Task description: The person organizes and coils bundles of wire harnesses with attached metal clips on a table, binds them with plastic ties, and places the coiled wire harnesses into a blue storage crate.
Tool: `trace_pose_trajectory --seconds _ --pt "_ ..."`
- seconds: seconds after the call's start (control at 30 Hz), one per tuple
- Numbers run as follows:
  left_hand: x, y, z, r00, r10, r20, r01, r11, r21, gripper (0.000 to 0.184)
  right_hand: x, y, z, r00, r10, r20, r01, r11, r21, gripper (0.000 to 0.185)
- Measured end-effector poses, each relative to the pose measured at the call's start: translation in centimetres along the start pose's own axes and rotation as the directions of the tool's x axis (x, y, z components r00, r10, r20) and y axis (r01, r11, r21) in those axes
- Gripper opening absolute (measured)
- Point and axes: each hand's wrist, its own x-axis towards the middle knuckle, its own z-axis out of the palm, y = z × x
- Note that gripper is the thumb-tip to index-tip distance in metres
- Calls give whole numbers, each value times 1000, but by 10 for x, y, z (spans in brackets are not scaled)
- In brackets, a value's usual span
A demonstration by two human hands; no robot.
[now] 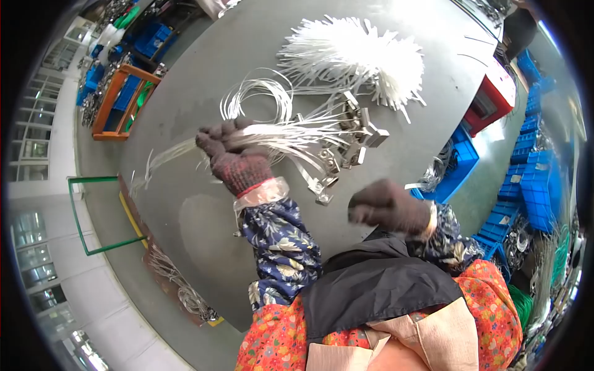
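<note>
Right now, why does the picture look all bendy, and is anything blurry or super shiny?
Head view: distortion seems to bend the white wall, with dark, rounded picture edges. Head view: the right hand is smeared, like motion blur; the left hand looks sharper. Head view: the pile of white strips is nearly washed out, and the floor at the right has glare.

The strips (281, 135) were white, the counter (229, 55) grey, the gloves (242, 170) dark brown, the sleeves (279, 244) navy with pale flowers, the bins (544, 191) blue.
</note>
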Motion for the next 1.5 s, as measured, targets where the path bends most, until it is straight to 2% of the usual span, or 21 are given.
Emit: trace_pose_trajectory --seconds 0.1,0.17,0.2,0.27,0.43,0.47,0.57,0.6,0.67,0.8,0.83,0.87,0.93,1.0,1.1,1.13,1.17,1.23,1.33,1.43,1.5 --pt "-1 -2 28 993 105 51 -108 993 56 33 8 3 43 978 -37 205 132 871 -474 19" --pt "-33 13 76 963 -63 261 74 997 -34 27 17 36 63 966 -55 253 179 849 -497 19" --pt "-34 22 84 964 -52 262 63 997 -35 27 24 50 73 968 161 194 -15 803 -596 22" --pt "-17 61 96 632 -217 745 482 861 -159 19 36 73 77 928 351 123 -177 707 -685 25" --pt "36 213 138 404 -435 805 254 899 358 24 45 106 36 883 443 -154 -406 558 -724 31" --pt "14 220 133 610 -274 744 167 962 217 30 44 102 26 879 453 -147 -401 536 -743 31" --pt "-6 281 119 781 -447 436 360 893 270 11 46 89 11 848 519 -104 -402 502 -766 33" --pt "-13 288 99 873 -352 336 193 884 425 13 47 87 10 812 580 -67 -412 488 -769 34" --pt "-27 276 60 999 -46 12 27 754 656 21 48 86 10 794 605 -63 -434 491 -756 34" --pt "-30 281 -98 939 343 6 8 -39 999 15 42 109 18 898 440 1 -282 577 -766 37" --pt "-47 253 -98 934 331 -135 29 304 952 17 46 107 20 896 445 -4 -291 578 -763 37" --pt "-50 266 -141 949 11 -316 316 9 949 19 52 103 23 834 551 -16 -361 524 -771 37" --pt "-43 253 -217 783 -202 -588 609 57 791 33 50 106 21 754 655 -50 -439 446 -780 37" --pt "-52 213 -257 980 -118 -161 51 -630 775 52 45 116 21 867 497 -24 -377 624 -684 36" --pt "-51 193 -209 958 53 -282 187 -859 476 65 45 92 18 899 437 20 -341 729 -593 35" --pt "-69 191 -138 944 -128 -304 -39 -959 281 65 47 110 22 930 362 58 -239 718 -654 34" --pt "-61 188 -122 914 198 -354 306 -909 283 69 51 107 22 930 363 62 -236 717 -656 34" --pt "-44 204 -156 982 109 -153 133 -978 163 66 69 96 34 943 254 216 -39 728 -684 40" --pt "-50 128 -53 984 124 -127 175 -542 822 59 81 83 20 896 130 425 231 681 -695 58" --pt "8 86 -97 997 80 -4 41 -471 881 78 93 72 -59 923 -152 352 345 731 -588 69" --pt "49 64 -126 980 150 -133 188 -457 869 92 100 69 -119 987 -151 -45 52 580 -813 77"
